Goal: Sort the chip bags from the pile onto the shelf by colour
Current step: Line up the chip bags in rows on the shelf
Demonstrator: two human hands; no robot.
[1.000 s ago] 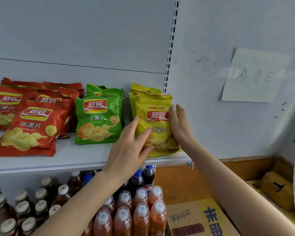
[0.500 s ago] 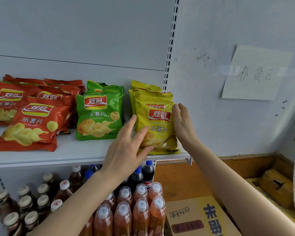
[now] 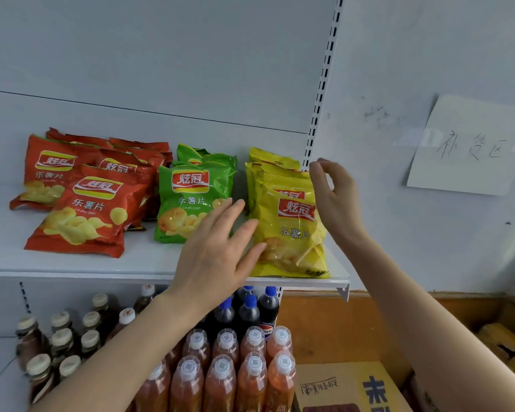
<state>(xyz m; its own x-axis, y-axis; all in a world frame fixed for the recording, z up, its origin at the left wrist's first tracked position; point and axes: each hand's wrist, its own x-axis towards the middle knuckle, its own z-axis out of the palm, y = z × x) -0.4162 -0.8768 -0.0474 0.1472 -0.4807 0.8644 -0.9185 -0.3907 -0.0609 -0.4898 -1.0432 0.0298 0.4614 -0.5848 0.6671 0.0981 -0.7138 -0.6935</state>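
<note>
Three colour groups of chip bags lie on the white shelf (image 3: pixel 149 264): red bags (image 3: pixel 84 215) at the left, green bags (image 3: pixel 191 200) in the middle, yellow bags (image 3: pixel 295 233) stacked at the right end. My left hand (image 3: pixel 217 257) is flat with straight fingers, its fingertips touching the lower left of the front yellow bag and partly covering the green bag's corner. My right hand (image 3: pixel 333 197) hovers beside the upper right of the yellow stack, fingers loosely curled, holding nothing.
Below the shelf stand orange drink bottles (image 3: pixel 235 376), dark cola bottles (image 3: pixel 250 313) and brown bottles (image 3: pixel 60 343). A cardboard box (image 3: pixel 348 388) sits at the lower right. A handwritten paper note (image 3: pixel 467 147) hangs on the wall beside the slotted shelf post (image 3: pixel 321 84).
My right hand has lifted off the front yellow bag's right side and risen to the stack's top corner. My left hand stays at the bag's lower left. The camera has come closer.
</note>
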